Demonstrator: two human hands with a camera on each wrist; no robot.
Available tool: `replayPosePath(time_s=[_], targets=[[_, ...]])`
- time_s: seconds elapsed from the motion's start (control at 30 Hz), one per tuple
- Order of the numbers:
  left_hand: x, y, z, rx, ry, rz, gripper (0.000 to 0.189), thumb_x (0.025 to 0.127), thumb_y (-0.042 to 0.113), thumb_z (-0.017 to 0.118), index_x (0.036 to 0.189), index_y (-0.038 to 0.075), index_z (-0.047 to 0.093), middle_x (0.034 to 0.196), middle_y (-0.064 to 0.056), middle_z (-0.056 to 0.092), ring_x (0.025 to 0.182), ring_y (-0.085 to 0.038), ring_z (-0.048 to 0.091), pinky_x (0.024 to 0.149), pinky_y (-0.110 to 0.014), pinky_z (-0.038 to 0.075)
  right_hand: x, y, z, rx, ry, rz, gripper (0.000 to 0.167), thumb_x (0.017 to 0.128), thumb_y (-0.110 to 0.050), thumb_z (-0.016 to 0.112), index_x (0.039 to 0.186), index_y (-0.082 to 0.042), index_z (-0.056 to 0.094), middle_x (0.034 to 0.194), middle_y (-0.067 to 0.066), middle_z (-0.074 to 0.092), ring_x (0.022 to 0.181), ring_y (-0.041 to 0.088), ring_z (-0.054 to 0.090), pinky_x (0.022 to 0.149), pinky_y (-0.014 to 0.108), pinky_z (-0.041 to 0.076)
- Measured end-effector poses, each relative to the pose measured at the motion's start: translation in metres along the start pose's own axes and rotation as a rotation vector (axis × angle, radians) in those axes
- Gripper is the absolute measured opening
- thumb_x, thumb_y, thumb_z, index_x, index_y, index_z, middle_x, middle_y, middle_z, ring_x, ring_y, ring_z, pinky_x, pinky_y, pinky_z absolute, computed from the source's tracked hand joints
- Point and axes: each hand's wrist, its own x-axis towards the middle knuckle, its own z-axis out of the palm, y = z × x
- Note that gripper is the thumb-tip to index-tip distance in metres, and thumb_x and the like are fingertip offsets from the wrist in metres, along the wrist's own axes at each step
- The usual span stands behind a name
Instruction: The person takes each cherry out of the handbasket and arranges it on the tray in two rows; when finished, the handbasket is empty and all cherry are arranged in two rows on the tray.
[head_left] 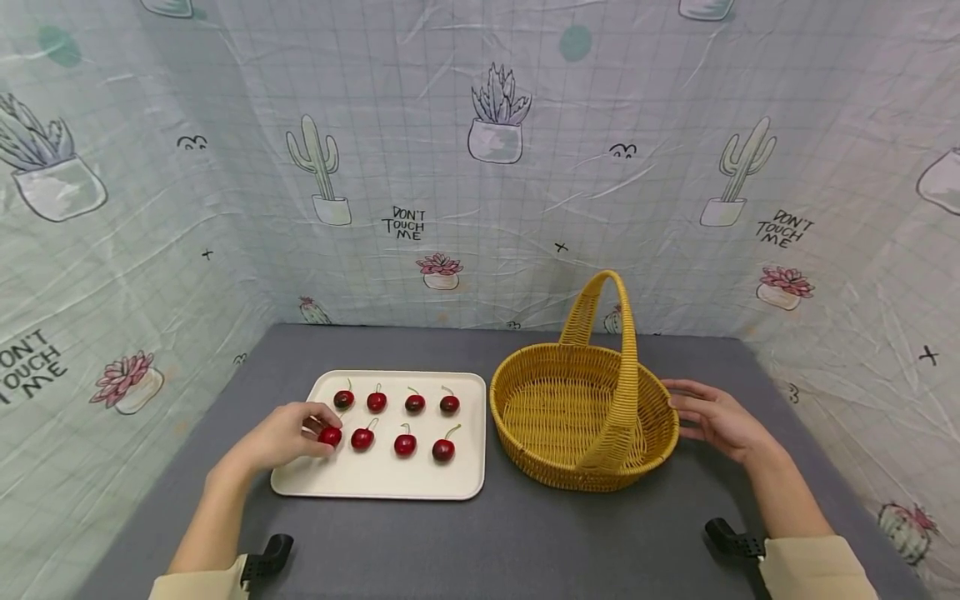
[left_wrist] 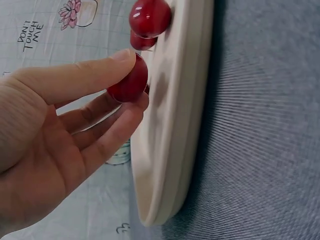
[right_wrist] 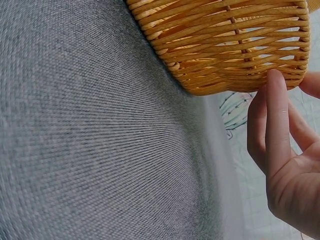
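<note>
On the left part of a cream tray [head_left: 375, 486], my left hand [head_left: 288, 435] pinches a red cherry [left_wrist: 131, 82] between thumb and fingers. In the left wrist view this cherry appears just above the tray's surface. Several other stemmed cherries [head_left: 405, 444] lie spaced out in two rows, with another cherry [left_wrist: 150, 17] close by my fingers. My right hand [head_left: 723, 421] is at the right side of a yellow woven basket [head_left: 525, 450], its fingertips [right_wrist: 276, 82] touching the outer wall near the rim. The fingers there are fairly straight.
The basket's tall arched handle [head_left: 626, 375] rises over its bowl, just right of the tray. Tray and basket stand on a grey cloth-covered table [head_left: 450, 550]. A printed curtain [head_left: 525, 208] hangs behind and at both sides.
</note>
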Motion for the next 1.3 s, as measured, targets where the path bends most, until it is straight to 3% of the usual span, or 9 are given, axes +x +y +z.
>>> replayPosePath(time_s=[0.23, 0.7, 0.87, 1.03, 1.17, 1.3], targets=[[0.001, -0.006, 0.004, 0.029, -0.016, -0.042, 0.031, 0.077, 0.008, 0.089, 0.103, 0.007, 0.072, 0.089, -0.002, 0.066, 0.085, -0.019, 0.061, 0.072, -0.032, 0.049, 0.000, 0.000, 0.002, -0.003, 0.001, 0.004, 0.046, 0.107, -0.018, 0.059, 0.150, -0.008, 0.049, 0.119, -0.008, 0.067, 0.105, 0.012, 0.069, 0.087, 0.038, 0.058], [0.000, -0.008, 0.002, 0.006, -0.023, -0.037, 0.041, 0.076, 0.009, 0.089, 0.111, 0.005, 0.069, 0.092, -0.002, 0.064, 0.085, -0.019, 0.059, 0.073, -0.030, 0.048, -0.001, 0.003, 0.000, -0.054, 0.020, 0.006, 0.056, 0.107, -0.022, 0.059, 0.155, -0.001, 0.039, 0.119, -0.010, 0.065, 0.105, 0.012, 0.069, 0.087, 0.037, 0.058], [-0.001, -0.008, -0.002, -0.013, -0.028, -0.041, 0.043, 0.078, 0.012, 0.089, 0.115, 0.005, 0.068, 0.098, -0.003, 0.066, 0.090, -0.021, 0.061, 0.074, -0.030, 0.049, 0.000, 0.001, 0.001, -0.060, 0.031, -0.004, 0.059, 0.107, -0.022, 0.059, 0.155, 0.002, 0.037, 0.119, -0.009, 0.065, 0.104, 0.011, 0.069, 0.087, 0.038, 0.058], [-0.003, -0.008, -0.007, -0.013, -0.039, -0.041, 0.043, 0.080, 0.013, 0.088, 0.117, 0.005, 0.068, 0.108, -0.004, 0.068, 0.099, -0.025, 0.063, 0.082, -0.040, 0.051, -0.001, 0.000, 0.002, -0.072, 0.031, 0.005, 0.061, 0.107, -0.023, 0.059, 0.156, 0.004, 0.034, 0.119, -0.009, 0.064, 0.104, 0.011, 0.068, 0.087, 0.040, 0.058], [-0.005, -0.007, -0.011, 0.001, -0.023, -0.039, 0.041, 0.082, 0.015, 0.087, 0.117, 0.004, 0.068, 0.113, -0.006, 0.068, 0.102, -0.027, 0.063, 0.086, -0.044, 0.052, -0.002, -0.001, 0.002, -0.078, 0.020, 0.007, 0.061, 0.107, -0.023, 0.059, 0.156, 0.005, 0.034, 0.120, -0.008, 0.064, 0.105, 0.013, 0.069, 0.088, 0.042, 0.058], [-0.005, -0.009, -0.013, 0.019, 0.032, -0.028, 0.035, 0.087, 0.015, 0.083, 0.116, 0.004, 0.068, 0.113, -0.008, 0.068, 0.101, -0.026, 0.064, 0.085, -0.043, 0.052, -0.003, -0.001, -0.001, -0.093, 0.005, 0.003, 0.060, 0.108, -0.024, 0.057, 0.156, 0.005, 0.035, 0.123, -0.007, 0.064, 0.106, 0.014, 0.069, 0.089, 0.043, 0.057]])
